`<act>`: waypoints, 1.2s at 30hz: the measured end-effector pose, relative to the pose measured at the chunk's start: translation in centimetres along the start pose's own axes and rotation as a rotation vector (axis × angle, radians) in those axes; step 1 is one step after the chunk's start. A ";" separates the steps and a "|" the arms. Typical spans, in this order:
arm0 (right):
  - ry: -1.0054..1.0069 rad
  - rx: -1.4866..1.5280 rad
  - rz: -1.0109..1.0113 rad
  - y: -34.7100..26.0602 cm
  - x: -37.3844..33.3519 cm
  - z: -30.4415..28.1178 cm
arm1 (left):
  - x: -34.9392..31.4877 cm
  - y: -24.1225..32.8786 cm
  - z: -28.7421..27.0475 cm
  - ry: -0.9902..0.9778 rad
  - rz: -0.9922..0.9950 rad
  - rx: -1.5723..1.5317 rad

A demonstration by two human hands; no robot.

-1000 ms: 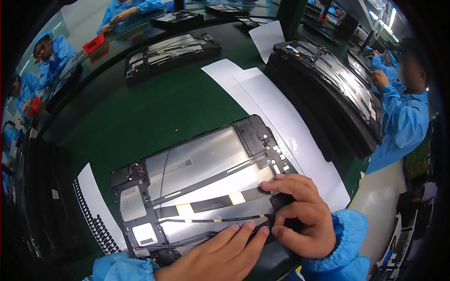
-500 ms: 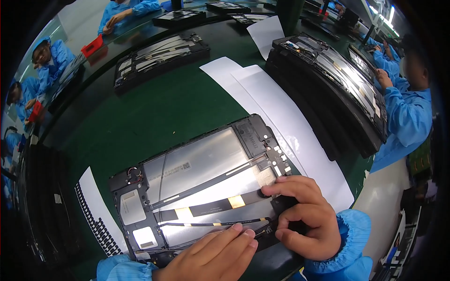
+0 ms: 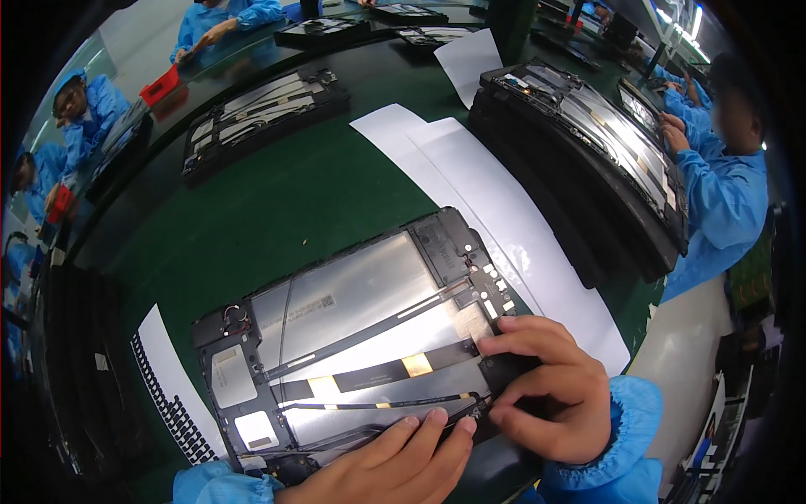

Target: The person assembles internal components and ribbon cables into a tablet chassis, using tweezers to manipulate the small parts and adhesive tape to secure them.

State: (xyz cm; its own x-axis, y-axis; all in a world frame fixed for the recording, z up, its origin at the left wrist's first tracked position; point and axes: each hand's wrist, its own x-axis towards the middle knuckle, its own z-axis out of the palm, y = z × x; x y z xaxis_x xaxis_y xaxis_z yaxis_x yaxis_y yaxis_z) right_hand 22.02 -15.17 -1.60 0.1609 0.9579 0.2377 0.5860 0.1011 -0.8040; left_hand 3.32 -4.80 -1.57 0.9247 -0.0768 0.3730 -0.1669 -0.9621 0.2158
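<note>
An opened tablet lies on the green table in front of me, its silver inside, black ribbon cables and small circuit board showing. My left hand rests along its near edge, fingers stretched out and slightly apart, with the fingertips by the near right corner. At the tablet's right end is my right hand. Its index fingertip touches the dark part beside the wide ribbon cable. The thumb and a curled finger come together at the corner; whatever lies between them is too small to make out.
White paper sheets lie behind and to the right. A sheet with rows of small black pieces is at the left. Another opened tablet sits farther back. More top a black stack at right, near a blue-sleeved co-worker.
The whole scene has shifted slightly left in view. My left fingertips have slid toward the tablet's near right corner and spread a little. My right hand stays at the right end.
</note>
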 end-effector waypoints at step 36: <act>0.263 0.235 0.159 -5.5 -6.9 9.4 | 0.4 -12.0 -3.1 -0.188 -0.469 -0.152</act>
State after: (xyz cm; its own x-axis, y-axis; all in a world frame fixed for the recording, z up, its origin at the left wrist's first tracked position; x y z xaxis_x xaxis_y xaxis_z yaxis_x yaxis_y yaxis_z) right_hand 10.20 -19.77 -3.94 0.4516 0.8678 0.2074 0.3445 0.0448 -0.9377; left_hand 4.61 7.51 -1.21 0.9550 0.2939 0.0398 0.2447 -0.8567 0.4540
